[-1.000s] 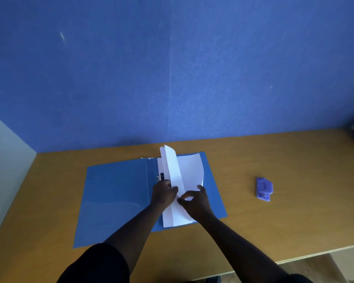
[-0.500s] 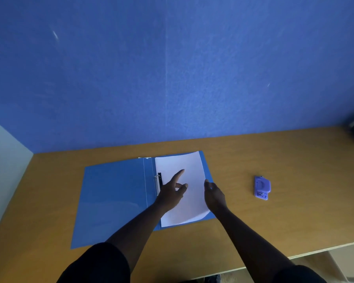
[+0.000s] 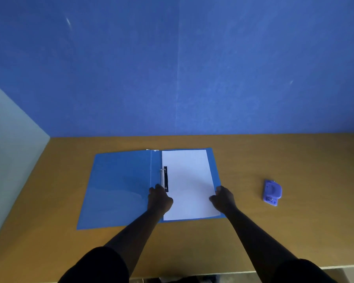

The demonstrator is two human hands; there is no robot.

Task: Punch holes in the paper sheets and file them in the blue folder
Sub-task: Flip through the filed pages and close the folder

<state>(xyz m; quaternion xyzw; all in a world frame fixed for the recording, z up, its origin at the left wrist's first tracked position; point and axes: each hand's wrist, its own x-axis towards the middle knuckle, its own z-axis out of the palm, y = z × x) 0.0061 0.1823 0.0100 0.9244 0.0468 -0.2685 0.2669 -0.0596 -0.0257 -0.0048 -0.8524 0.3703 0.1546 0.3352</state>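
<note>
- Head view: the blue folder point(image 3: 119, 186) lies open and flat on the wooden table point(image 3: 274, 156), its spine running away from the person.
- White paper sheets point(image 3: 189, 180) lie flat on the folder's right half, their left edge at the metal ring clip point(image 3: 163, 177).
- Left hand point(image 3: 159, 199) rests at the near end of the clip, fingers curled loosely; whether it grips anything I cannot tell.
- Right hand point(image 3: 223, 199) sits at the sheets' right edge, fingers bent and touching the paper, not clearly pinching it.
- Purple hole punch point(image 3: 271, 192) lies on the table, well apart to the right of the folder.
</note>
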